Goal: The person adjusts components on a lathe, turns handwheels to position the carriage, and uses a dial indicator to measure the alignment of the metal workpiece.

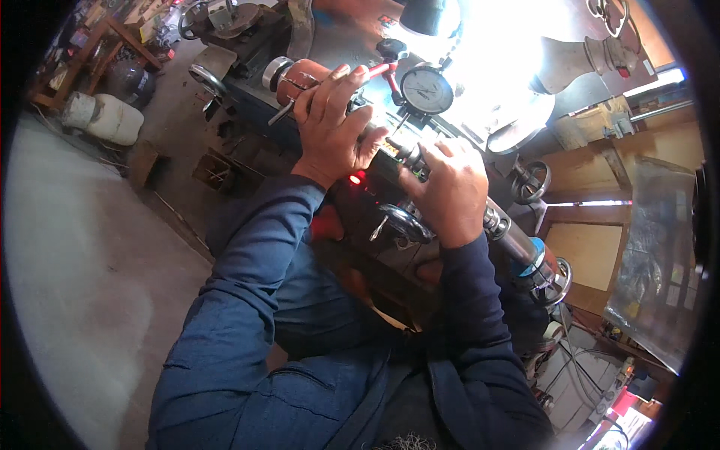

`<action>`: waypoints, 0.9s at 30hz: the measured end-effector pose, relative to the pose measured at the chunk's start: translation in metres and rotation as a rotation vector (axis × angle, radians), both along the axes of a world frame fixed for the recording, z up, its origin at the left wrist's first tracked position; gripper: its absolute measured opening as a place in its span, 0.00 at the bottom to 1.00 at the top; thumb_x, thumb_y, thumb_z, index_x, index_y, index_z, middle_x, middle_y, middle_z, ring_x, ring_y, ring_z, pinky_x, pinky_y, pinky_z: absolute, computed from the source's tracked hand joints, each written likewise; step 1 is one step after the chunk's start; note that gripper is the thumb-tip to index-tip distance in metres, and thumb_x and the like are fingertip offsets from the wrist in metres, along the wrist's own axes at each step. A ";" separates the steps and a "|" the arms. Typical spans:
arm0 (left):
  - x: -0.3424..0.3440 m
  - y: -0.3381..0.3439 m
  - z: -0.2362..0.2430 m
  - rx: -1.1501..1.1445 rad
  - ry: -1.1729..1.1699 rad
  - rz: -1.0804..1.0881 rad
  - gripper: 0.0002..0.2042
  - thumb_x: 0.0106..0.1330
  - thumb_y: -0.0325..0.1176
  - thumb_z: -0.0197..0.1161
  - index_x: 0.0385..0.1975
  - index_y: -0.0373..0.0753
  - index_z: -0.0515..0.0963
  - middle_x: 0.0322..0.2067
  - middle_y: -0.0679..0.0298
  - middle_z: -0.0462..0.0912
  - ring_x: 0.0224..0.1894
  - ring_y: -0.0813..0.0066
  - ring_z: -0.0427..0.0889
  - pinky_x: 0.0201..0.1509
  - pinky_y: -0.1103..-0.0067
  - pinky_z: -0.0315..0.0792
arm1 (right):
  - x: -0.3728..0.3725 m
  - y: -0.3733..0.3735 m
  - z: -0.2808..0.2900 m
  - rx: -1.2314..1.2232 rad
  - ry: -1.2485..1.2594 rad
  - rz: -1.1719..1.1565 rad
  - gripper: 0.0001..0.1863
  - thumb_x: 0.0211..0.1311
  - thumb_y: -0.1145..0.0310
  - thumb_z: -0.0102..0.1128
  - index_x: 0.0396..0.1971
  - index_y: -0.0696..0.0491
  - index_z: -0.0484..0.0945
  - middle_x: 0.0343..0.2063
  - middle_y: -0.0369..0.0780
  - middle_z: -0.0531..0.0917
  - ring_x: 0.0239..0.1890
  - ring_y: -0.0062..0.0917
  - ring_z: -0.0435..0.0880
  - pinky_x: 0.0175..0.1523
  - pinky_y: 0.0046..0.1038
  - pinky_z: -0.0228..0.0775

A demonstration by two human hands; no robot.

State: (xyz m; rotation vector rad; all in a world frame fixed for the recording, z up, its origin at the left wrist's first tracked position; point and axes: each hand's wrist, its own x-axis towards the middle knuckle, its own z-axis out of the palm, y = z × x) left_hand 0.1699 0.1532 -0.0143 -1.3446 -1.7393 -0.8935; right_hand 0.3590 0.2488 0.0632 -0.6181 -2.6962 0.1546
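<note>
A metal shaft (409,152) lies across the machine, between a reddish cylindrical head (298,79) at the left and a grey tailstock barrel (514,241) at the right. My left hand (335,127) wraps over the shaft beside the reddish head, its thumb bent toward the shaft. Further along, my right hand (454,189) curls round the shaft's right part, which it largely hides. Between and beyond the hands stands a round dial indicator (427,91) on a red arm (393,78) with a black knob. Its thin stem points down at the shaft.
A dark handwheel (407,223) sits below the shaft, another handwheel (531,182) to the right. A third handwheel (208,79) is at the left. Glare whitens the far side near a dark lamp head (430,16). A white container (105,118) lies on the floor at left.
</note>
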 end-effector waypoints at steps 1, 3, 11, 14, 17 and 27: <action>0.001 -0.003 -0.001 -0.003 -0.002 0.000 0.12 0.54 0.44 0.62 0.35 0.47 0.79 0.65 0.52 0.70 0.68 0.52 0.67 0.65 0.60 0.52 | 0.000 -0.001 -0.001 -0.003 -0.002 0.000 0.21 0.47 0.57 0.73 0.39 0.54 0.86 0.37 0.41 0.85 0.45 0.37 0.82 0.51 0.37 0.73; 0.004 -0.005 0.007 0.005 -0.112 -0.099 0.12 0.53 0.43 0.63 0.35 0.47 0.79 0.65 0.52 0.70 0.68 0.51 0.67 0.65 0.60 0.51 | 0.000 0.001 0.000 -0.033 -0.010 -0.017 0.21 0.47 0.57 0.73 0.39 0.54 0.86 0.37 0.41 0.85 0.45 0.37 0.82 0.51 0.37 0.73; 0.004 -0.007 0.006 0.009 -0.108 -0.058 0.11 0.59 0.47 0.64 0.35 0.48 0.80 0.65 0.60 0.71 0.68 0.58 0.67 0.65 0.63 0.52 | 0.001 0.001 -0.001 0.003 0.002 -0.004 0.22 0.47 0.57 0.73 0.40 0.54 0.86 0.36 0.41 0.85 0.44 0.38 0.82 0.52 0.37 0.73; 0.004 -0.003 0.004 0.006 -0.060 -0.030 0.14 0.61 0.50 0.61 0.35 0.48 0.81 0.66 0.59 0.70 0.68 0.57 0.67 0.65 0.63 0.52 | 0.000 0.001 0.000 -0.003 0.009 -0.003 0.22 0.47 0.57 0.73 0.40 0.54 0.86 0.37 0.41 0.85 0.44 0.38 0.82 0.52 0.37 0.73; 0.003 -0.002 0.004 0.006 -0.054 -0.003 0.15 0.62 0.53 0.59 0.35 0.48 0.81 0.67 0.59 0.70 0.68 0.58 0.67 0.65 0.63 0.51 | 0.000 0.001 0.000 -0.017 -0.004 -0.009 0.22 0.47 0.57 0.73 0.40 0.54 0.86 0.37 0.41 0.86 0.45 0.37 0.82 0.52 0.37 0.73; 0.002 0.000 0.002 -0.009 -0.044 0.027 0.16 0.61 0.53 0.58 0.36 0.47 0.80 0.67 0.58 0.70 0.69 0.58 0.67 0.65 0.63 0.52 | -0.002 0.000 0.002 -0.006 -0.006 -0.008 0.21 0.48 0.57 0.73 0.40 0.54 0.86 0.38 0.40 0.86 0.45 0.36 0.82 0.52 0.37 0.73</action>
